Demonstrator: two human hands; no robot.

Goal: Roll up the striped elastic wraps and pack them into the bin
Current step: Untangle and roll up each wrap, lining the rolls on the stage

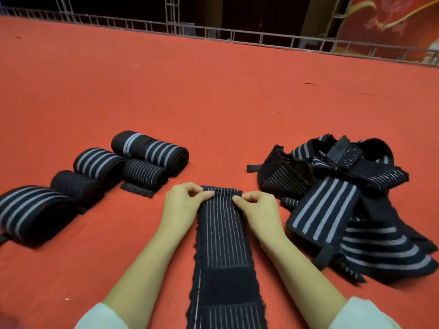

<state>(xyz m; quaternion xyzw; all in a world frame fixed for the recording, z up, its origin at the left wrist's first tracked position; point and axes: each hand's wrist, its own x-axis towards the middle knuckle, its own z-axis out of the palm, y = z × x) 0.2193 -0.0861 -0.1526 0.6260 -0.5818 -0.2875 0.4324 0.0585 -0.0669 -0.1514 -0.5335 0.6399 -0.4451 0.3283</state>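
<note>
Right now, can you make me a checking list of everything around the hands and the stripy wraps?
Surface: red carpet.
Job's things: flat wrap lies lengthwise between the arms; rolled wraps are grouped at left; loose pile of unrolled wraps sits at right; no bin in view.
Clutter: nothing seen.
Grippers: left hand and right hand both pinch the flat wrap's far end.
Cables: nothing seen.
Surroundings: metal railing runs along the far edge; red banner at upper right.
</note>
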